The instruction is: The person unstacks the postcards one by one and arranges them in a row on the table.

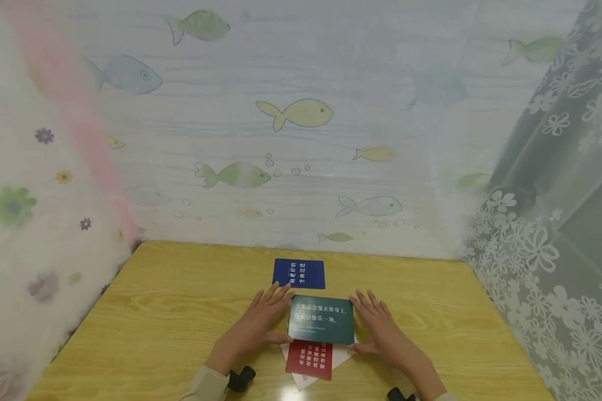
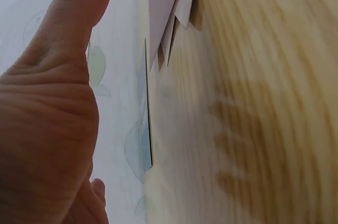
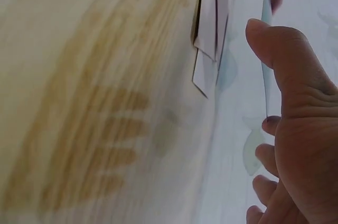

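A dark green card with white printed characters is raised above the table, one hand at each side. My left hand holds its left side, thumb at the lower corner and fingertips near the upper one. On the right side, my right hand holds it the same way; its thumb and a fingertip meet the card's thin edge in the right wrist view. Beneath and nearer me lies a red card, partly covered by the green one. White cards jut out at angles under the red card.
A blue card with white characters lies farther back on the wood-grain table. Behind the table hangs a fish-patterned sheet. Flowered lace hangs along the right side, and a flowered cloth along the left.
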`<state>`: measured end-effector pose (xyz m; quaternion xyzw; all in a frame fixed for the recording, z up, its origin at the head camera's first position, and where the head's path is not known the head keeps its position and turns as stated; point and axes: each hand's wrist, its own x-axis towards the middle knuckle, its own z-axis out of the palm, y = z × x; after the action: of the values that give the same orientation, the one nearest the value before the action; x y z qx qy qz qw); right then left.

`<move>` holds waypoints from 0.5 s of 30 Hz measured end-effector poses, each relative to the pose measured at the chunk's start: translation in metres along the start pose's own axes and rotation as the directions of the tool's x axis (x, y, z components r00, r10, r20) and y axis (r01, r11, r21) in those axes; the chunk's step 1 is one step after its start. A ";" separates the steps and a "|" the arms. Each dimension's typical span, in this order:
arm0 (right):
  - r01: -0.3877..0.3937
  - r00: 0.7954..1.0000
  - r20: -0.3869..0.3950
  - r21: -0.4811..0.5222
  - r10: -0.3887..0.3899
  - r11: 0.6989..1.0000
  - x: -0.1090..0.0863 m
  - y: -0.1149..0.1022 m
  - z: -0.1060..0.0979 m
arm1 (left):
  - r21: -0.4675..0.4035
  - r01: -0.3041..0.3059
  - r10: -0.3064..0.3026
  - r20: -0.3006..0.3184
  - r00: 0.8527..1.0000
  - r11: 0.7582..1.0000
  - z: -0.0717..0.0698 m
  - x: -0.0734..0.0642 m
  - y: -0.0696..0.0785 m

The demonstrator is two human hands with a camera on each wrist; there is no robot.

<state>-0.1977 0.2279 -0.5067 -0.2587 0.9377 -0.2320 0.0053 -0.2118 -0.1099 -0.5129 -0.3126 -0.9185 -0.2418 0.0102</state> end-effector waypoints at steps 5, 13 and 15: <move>-0.004 1.000 -0.018 0.017 0.004 1.000 0.000 0.005 -0.002 | -0.042 -0.009 0.010 0.011 1.000 0.999 0.004 0.007 0.000; -0.010 0.999 -0.041 0.024 0.011 1.000 0.001 0.011 -0.006 | -0.082 -0.007 0.009 0.016 1.000 0.997 0.009 0.018 0.002; -0.013 0.999 -0.043 0.019 0.013 1.000 0.001 0.012 -0.007 | -0.081 -0.008 0.010 0.017 1.000 0.997 0.010 0.020 0.003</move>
<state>-0.2054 0.2398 -0.5053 -0.2475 0.9370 -0.2462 -0.0109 -0.2251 -0.0917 -0.5175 -0.3191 -0.9066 -0.2761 -0.0094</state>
